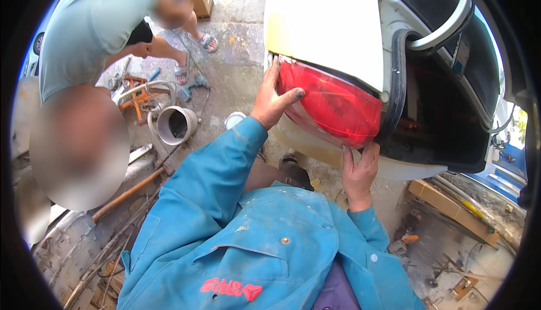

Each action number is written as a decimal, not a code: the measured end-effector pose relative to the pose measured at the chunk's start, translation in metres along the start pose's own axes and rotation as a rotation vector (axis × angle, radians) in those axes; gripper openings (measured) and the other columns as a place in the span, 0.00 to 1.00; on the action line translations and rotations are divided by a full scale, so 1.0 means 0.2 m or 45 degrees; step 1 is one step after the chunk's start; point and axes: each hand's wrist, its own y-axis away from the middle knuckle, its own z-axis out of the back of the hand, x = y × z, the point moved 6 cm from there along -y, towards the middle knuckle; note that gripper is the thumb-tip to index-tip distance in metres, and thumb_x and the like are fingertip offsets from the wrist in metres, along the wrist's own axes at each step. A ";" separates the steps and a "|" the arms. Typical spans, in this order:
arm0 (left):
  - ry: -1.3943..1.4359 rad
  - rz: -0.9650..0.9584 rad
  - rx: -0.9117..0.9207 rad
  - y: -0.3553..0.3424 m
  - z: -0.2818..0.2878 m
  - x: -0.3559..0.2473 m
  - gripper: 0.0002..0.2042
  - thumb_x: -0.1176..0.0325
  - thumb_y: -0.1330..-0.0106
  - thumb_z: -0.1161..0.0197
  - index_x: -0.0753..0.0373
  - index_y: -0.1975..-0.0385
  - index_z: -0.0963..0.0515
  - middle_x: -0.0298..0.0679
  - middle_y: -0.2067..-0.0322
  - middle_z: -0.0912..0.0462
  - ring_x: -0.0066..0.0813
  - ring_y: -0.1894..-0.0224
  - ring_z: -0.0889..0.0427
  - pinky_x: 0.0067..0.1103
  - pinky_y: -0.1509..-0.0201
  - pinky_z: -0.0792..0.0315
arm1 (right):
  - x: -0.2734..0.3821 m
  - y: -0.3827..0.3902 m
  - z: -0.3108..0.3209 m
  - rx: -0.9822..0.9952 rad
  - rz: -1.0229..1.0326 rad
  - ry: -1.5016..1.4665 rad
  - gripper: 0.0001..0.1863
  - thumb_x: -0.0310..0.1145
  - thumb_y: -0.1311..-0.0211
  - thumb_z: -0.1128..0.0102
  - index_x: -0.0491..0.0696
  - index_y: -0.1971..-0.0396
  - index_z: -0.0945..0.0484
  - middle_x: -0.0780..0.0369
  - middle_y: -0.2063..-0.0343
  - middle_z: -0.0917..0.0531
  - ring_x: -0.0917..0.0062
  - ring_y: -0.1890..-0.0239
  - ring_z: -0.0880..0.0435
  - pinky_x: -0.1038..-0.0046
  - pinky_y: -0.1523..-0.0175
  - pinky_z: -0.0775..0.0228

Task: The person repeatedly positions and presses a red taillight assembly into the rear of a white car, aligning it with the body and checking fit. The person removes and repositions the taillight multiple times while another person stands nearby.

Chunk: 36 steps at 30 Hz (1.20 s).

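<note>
Evidently mid-job at the rear corner of a white vehicle point(332, 14): red tail lamp point(338, 107) up against the body, both hands on it. Done, as I read it: lamp at its place in the corner, below the white panel and left of the black rubber seal point(399, 79) that edges the rear opening. Left, probably: the seating; a dark gap shows along the upper edge, and no fastener can be made out, so securing is unconfirmed.

Grip: left hand point(269, 98) at the lamp's left end, thumb well apart from the fingers, thumb tip laid over the lens, fingers reaching up the side edge. Right hand point(359, 175) under the lower right corner, thumb and fingertips touching the rim from below. Cannot tell whether either is clamped or merely steadying; undersides hidden.

Lamp: broad, curved, tapering in outline; glossy red, with pale reflections, darker smudgy patches mid-lens, a clearer, duller band along the lower left edge. No crack that I can make out. Pale bumper point(408, 169) just beneath.

Nearby: co-worker point(93, 20) bending at far left, metal bucket point(193, 123) on the floor, well apart from the lamp
</note>
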 end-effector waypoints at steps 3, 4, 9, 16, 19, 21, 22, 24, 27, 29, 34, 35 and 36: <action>0.021 0.003 -0.056 0.03 0.01 0.05 0.66 0.35 0.37 0.17 0.77 0.13 0.48 0.60 0.20 0.36 0.52 0.16 0.37 0.38 0.11 0.43 | -0.04 0.03 -0.03 0.021 0.024 -0.038 0.30 0.31 0.30 0.20 0.40 0.34 0.24 0.47 0.50 0.19 0.47 0.48 0.18 0.53 0.43 0.23; 0.031 -0.019 -0.072 0.03 0.01 0.07 0.66 0.34 0.37 0.18 0.77 0.13 0.47 0.60 0.21 0.36 0.52 0.16 0.36 0.38 0.11 0.43 | -0.06 0.03 -0.04 0.018 0.029 -0.044 0.31 0.32 0.30 0.20 0.40 0.33 0.25 0.48 0.50 0.19 0.48 0.48 0.18 0.53 0.43 0.23; -0.041 -0.056 -0.161 0.04 -0.03 0.09 0.68 0.26 0.37 0.22 0.77 0.14 0.46 0.62 0.21 0.36 0.55 0.16 0.37 0.39 0.11 0.43 | -0.15 0.05 -0.06 -0.044 0.080 -0.118 0.35 0.32 0.29 0.20 0.40 0.29 0.28 0.46 0.44 0.20 0.50 0.45 0.18 0.55 0.40 0.24; 0.026 -0.162 -0.343 0.06 -0.05 0.12 0.64 0.23 0.33 0.28 0.75 0.14 0.43 0.60 0.23 0.34 0.54 0.17 0.38 0.40 0.11 0.46 | -0.12 0.01 -0.07 -0.034 0.378 -0.017 0.35 0.31 0.27 0.22 0.40 0.27 0.29 0.43 0.39 0.21 0.46 0.39 0.19 0.53 0.33 0.25; 0.014 -0.166 -0.304 0.08 -0.09 0.05 0.60 0.25 0.30 0.30 0.73 0.15 0.40 0.59 0.23 0.33 0.53 0.17 0.37 0.40 0.12 0.45 | -0.14 -0.01 -0.05 -0.046 0.351 -0.070 0.33 0.32 0.27 0.23 0.39 0.27 0.27 0.43 0.39 0.20 0.45 0.39 0.19 0.53 0.33 0.25; 0.083 -0.181 -0.352 0.09 -0.09 0.06 0.53 0.29 0.26 0.31 0.70 0.18 0.35 0.56 0.26 0.28 0.48 0.20 0.33 0.38 0.14 0.42 | -0.11 -0.01 -0.03 -0.040 0.314 -0.155 0.33 0.32 0.27 0.23 0.39 0.27 0.25 0.43 0.40 0.20 0.45 0.40 0.19 0.53 0.34 0.24; 0.103 -0.186 -0.351 0.10 -0.11 0.04 0.52 0.29 0.26 0.31 0.70 0.18 0.34 0.54 0.27 0.26 0.47 0.21 0.32 0.37 0.14 0.41 | -0.14 0.01 -0.02 -0.041 0.274 -0.196 0.33 0.32 0.27 0.23 0.38 0.27 0.24 0.44 0.41 0.19 0.45 0.41 0.18 0.53 0.35 0.23; 0.149 -0.203 -0.333 0.11 -0.15 0.00 0.50 0.30 0.25 0.31 0.69 0.19 0.33 0.51 0.28 0.25 0.43 0.23 0.29 0.36 0.16 0.38 | -0.14 0.02 -0.01 -0.083 0.305 -0.175 0.33 0.31 0.28 0.23 0.37 0.27 0.25 0.44 0.42 0.19 0.44 0.42 0.17 0.53 0.36 0.23; 0.248 -0.229 -0.284 0.11 -0.21 -0.04 0.49 0.29 0.23 0.33 0.69 0.20 0.33 0.45 0.29 0.23 0.36 0.26 0.25 0.33 0.18 0.33 | -0.14 0.04 0.01 -0.115 0.293 -0.197 0.35 0.29 0.31 0.22 0.36 0.27 0.24 0.45 0.42 0.19 0.46 0.43 0.17 0.54 0.38 0.22; 0.260 -0.210 -0.281 0.09 -0.23 -0.05 0.48 0.29 0.21 0.37 0.69 0.20 0.33 0.46 0.28 0.23 0.36 0.27 0.23 0.33 0.19 0.31 | -0.14 0.02 0.02 -0.140 0.300 -0.230 0.35 0.28 0.32 0.21 0.37 0.27 0.24 0.46 0.42 0.19 0.47 0.44 0.17 0.55 0.38 0.21; 0.294 -0.067 -0.463 0.11 -0.16 0.08 0.43 0.31 0.15 0.45 0.70 0.24 0.29 0.46 0.29 0.19 0.35 0.30 0.19 0.32 0.23 0.27 | -0.13 -0.02 0.05 -0.166 0.326 -0.279 0.38 0.25 0.35 0.20 0.38 0.25 0.24 0.48 0.42 0.19 0.50 0.44 0.17 0.55 0.40 0.21; 0.304 -0.020 -0.479 0.12 -0.17 0.06 0.42 0.31 0.14 0.46 0.70 0.24 0.28 0.46 0.31 0.18 0.35 0.31 0.18 0.32 0.24 0.26 | -0.13 -0.02 0.06 -0.167 0.322 -0.297 0.38 0.25 0.35 0.20 0.38 0.25 0.24 0.48 0.42 0.19 0.50 0.45 0.17 0.55 0.40 0.20; 0.324 0.005 -0.518 0.13 -0.22 -0.01 0.40 0.32 0.13 0.47 0.69 0.27 0.25 0.46 0.34 0.14 0.36 0.35 0.15 0.33 0.27 0.23 | -0.13 -0.03 0.07 -0.168 0.323 -0.309 0.38 0.25 0.35 0.21 0.37 0.25 0.24 0.48 0.43 0.19 0.50 0.45 0.17 0.55 0.41 0.20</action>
